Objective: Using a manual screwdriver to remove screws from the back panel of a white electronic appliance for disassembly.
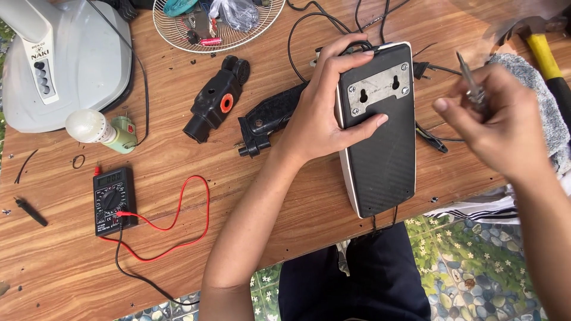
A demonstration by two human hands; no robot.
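My left hand (330, 104) grips the upper left side of a black box-shaped device (380, 148) with a white rim, lying face down at the table's front edge. A metal mounting plate (380, 88) with two keyhole slots and screws sits on its back. My right hand (496, 122) hovers to the right of the device, closed around a thin screwdriver (470, 83) whose metal tip points up and away.
A black multimeter (112, 201) with red and black leads lies front left. A white fan base (65, 59), a bulb in a socket (98, 129), black plastic housing parts (215, 98), a wire fan guard holding small parts (217, 21), a yellow-handled hammer (544, 50) and a grey cloth (544, 101) surround it.
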